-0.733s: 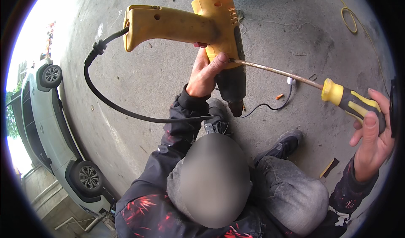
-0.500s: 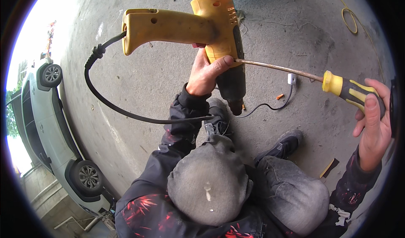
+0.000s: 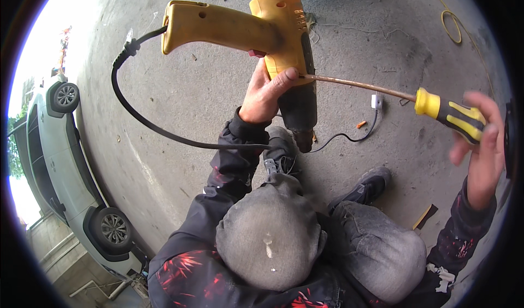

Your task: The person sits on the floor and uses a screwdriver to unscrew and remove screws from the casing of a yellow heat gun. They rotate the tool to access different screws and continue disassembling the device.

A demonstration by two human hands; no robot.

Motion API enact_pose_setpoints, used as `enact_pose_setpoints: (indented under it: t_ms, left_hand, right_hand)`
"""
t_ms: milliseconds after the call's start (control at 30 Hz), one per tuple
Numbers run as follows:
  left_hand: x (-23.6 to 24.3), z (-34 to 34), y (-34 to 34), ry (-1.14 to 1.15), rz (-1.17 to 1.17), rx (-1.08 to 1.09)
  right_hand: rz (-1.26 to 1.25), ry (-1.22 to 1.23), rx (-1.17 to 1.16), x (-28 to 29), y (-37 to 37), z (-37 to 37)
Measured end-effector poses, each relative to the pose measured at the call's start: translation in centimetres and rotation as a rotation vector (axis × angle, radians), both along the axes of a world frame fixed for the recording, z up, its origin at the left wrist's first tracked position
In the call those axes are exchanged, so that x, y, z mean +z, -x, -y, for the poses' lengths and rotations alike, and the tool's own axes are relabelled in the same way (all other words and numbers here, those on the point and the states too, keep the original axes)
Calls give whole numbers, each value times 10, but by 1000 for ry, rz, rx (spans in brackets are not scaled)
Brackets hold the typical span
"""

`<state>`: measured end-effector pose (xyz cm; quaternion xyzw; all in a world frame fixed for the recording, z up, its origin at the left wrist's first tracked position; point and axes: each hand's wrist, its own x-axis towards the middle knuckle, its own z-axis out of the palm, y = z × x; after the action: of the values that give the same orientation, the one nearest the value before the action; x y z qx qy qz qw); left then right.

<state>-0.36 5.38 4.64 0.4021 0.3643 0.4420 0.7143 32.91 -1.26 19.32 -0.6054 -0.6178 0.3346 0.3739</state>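
My left hand (image 3: 266, 93) is closed round the lower body of a yellow heat gun (image 3: 218, 28), which I hold up in front of me with its black nozzle pointing down and its handle out to the left. My left thumb presses next to the tip of a screwdriver (image 3: 365, 87), whose long shaft meets the gun's side. At the far right, my right hand (image 3: 484, 160) has its fingers loosely round the end of the yellow and black screwdriver handle; they are partly blurred. The tip's exact seat is hidden.
The gun's black cord (image 3: 164, 133) loops down across my left sleeve. On the concrete floor lie a white socket block (image 3: 376, 102) with a dark cable, an orange bit (image 3: 361, 124) and a dark brush-like piece (image 3: 425, 217). A parked car (image 3: 65, 166) stands left.
The heat gun's handle end has tilted slightly up. The screwdriver handle has turned and shifted a little left, and my right hand's fingers have loosened and moved round it.
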Motion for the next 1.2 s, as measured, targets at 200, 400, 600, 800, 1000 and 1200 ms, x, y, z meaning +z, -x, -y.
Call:
enact_pose_setpoints:
  t_ms: [200, 400, 600, 800, 1000, 1200]
  left_hand:
    - [-2, 0, 4, -21, -4, -31]
    - [-4, 2, 3, 3, 11, -21]
    - [-3, 2, 3, 0, -1, -10]
    - [-4, 1, 3, -28, -26, -47]
    - [-4, 3, 3, -1, -9, -14]
    - [-2, 3, 4, -9, -27, -13]
  right_hand:
    - [205, 132, -40, 5, 6, -7]
    - [92, -71, -121, -1, 2, -3]
    - [138, 140, 16, -4, -9, -1]
    - [248, -53, -3, -4, -17, 10]
    - [316, -5, 107, 5, -28, 15]
    - [372, -113, 76, 3, -20, 16]
